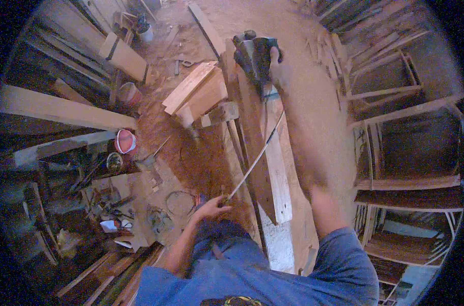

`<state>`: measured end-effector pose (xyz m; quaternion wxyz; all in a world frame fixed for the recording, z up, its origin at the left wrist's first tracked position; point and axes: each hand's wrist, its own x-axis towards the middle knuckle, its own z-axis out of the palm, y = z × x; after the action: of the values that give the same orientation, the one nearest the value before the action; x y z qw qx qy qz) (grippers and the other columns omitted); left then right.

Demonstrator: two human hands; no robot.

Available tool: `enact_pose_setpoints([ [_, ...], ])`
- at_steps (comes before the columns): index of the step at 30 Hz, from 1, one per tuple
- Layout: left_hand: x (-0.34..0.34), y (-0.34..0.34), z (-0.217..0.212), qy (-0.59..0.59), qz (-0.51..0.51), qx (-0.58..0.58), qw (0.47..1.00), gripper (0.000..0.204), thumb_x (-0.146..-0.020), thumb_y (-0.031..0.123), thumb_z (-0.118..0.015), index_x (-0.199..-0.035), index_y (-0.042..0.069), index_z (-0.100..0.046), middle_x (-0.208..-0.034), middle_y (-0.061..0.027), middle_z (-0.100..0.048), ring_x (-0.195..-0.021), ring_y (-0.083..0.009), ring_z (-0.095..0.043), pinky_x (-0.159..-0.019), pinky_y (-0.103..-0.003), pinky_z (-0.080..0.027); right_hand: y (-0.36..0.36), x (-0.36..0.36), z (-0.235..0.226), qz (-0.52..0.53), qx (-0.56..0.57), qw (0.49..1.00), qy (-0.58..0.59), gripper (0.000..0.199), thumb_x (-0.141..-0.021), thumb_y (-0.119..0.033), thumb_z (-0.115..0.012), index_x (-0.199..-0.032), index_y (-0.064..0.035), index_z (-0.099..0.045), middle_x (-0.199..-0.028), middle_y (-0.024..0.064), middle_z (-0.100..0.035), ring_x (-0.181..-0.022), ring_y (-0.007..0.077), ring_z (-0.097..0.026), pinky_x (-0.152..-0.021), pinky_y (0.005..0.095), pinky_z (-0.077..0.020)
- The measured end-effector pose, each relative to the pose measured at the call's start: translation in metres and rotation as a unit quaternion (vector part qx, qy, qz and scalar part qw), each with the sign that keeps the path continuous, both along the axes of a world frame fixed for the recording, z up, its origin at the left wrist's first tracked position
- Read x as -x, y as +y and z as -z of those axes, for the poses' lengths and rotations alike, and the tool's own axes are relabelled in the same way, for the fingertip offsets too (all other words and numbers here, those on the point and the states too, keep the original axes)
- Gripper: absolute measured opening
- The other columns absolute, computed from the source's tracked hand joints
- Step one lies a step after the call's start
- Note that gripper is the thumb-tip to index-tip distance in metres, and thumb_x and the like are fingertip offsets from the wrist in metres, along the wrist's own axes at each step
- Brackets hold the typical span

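My right hand [276, 69], stretched far forward, is closed on the handle of a dark power tool, apparently an electric planer [253, 57]. The planer sits at the far end of a long brown plank [251, 122], which lies lengthwise away from me. A pale board [279, 191] runs alongside the plank on its right. Close to my waist, my left hand [213, 208] is closed around the power cord [253, 164]. From there the cord slants up across the plank to the planer's rear. The planer's sole and the far fingers of my right hand are hidden.
Short boards [193, 92] are stacked left of the plank, above a dusty floor. Buckets, including a red one [125, 141], and a cluttered bench [124, 204] stand at the left. Wooden frames and shelves [410, 183] line the right side. Timber leans at both sides.
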<state>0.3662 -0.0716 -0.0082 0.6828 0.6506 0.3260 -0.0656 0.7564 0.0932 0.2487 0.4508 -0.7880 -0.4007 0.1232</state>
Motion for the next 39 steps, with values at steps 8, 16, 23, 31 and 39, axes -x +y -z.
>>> enact_pose_setpoints([
  [8,0.027,0.013,-0.006,0.048,-0.146,-0.115,0.981,0.047,-0.088,0.030,-0.071,-0.124,0.001,-0.064,-0.116,-0.0153,-0.071,-0.104,-0.0257,-0.068,-0.093,-0.036,-0.052,-0.053,0.004,-0.003,-0.007,-0.051,0.998,0.029,0.059,-0.105,-0.046,-0.040,-0.139,0.0018,-0.050,-0.135,0.0252,-0.057,-0.127,0.0393,-0.053,-0.108,0.0456,-0.0410],
  [16,0.048,-0.050,-0.035,0.108,-0.080,-0.119,0.984,0.037,-0.084,0.014,-0.061,-0.118,0.002,-0.069,-0.111,-0.0157,-0.072,-0.105,-0.0269,-0.068,-0.096,-0.036,-0.051,-0.378,0.125,0.013,0.084,0.023,0.991,0.099,0.055,-0.107,-0.039,-0.039,-0.141,0.0025,-0.046,-0.137,0.0212,-0.055,-0.127,0.0323,-0.052,-0.105,0.0415,-0.0438],
  [23,0.031,-0.099,-0.040,0.079,0.060,-0.081,0.992,0.039,-0.086,0.018,-0.059,-0.120,0.002,-0.068,-0.116,-0.0187,-0.070,-0.113,-0.0317,-0.065,-0.101,-0.038,-0.049,-0.598,0.188,0.045,0.162,0.014,0.977,0.140,0.055,-0.106,-0.036,-0.039,-0.143,0.0037,-0.043,-0.133,0.0215,-0.058,-0.124,0.0320,-0.055,-0.103,0.0417,-0.0450],
  [31,0.058,-0.115,-0.021,0.049,0.013,-0.119,0.992,0.042,-0.082,0.018,-0.060,-0.120,0.002,-0.068,-0.118,-0.0198,-0.069,-0.112,-0.0333,-0.066,-0.101,-0.038,-0.048,-0.536,0.186,0.009,0.071,0.001,0.989,0.128,0.051,-0.107,-0.033,-0.039,-0.141,0.0043,-0.043,-0.133,0.0187,-0.056,-0.124,0.0288,-0.052,-0.105,0.0407,-0.0420],
  [39,0.080,-0.093,-0.086,0.069,-0.012,-0.128,0.989,0.038,-0.082,0.016,-0.059,-0.117,0.004,-0.070,-0.114,-0.0189,-0.071,-0.111,-0.0316,-0.066,-0.099,-0.038,-0.049,-0.496,0.175,0.009,0.112,0.058,0.990,0.055,0.048,-0.106,-0.034,-0.042,-0.136,0.0025,-0.051,-0.127,0.0214,-0.061,-0.117,0.0316,-0.057,-0.103,0.0408,-0.0441],
])
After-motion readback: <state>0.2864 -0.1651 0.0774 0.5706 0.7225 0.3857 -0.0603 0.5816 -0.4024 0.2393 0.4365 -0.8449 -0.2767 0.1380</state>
